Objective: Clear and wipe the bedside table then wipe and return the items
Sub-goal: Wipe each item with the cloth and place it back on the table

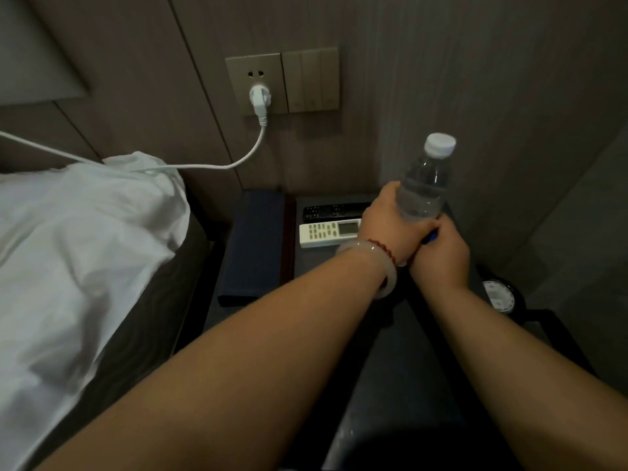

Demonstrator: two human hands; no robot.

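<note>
A clear water bottle with a white cap stands tilted above the dark bedside table. My left hand, wearing a pale bangle and a red bead bracelet, grips its lower body. My right hand is closed at the bottle's base, and a small blue piece shows between the fingers; what it is I cannot tell. On the table's far side lie a black remote and a white remote, side by side.
A dark blue folder lies on the table's left part. A round dark item with a white face sits at the right edge. White bedding is on the left. A white plug and cable hang from the wall socket.
</note>
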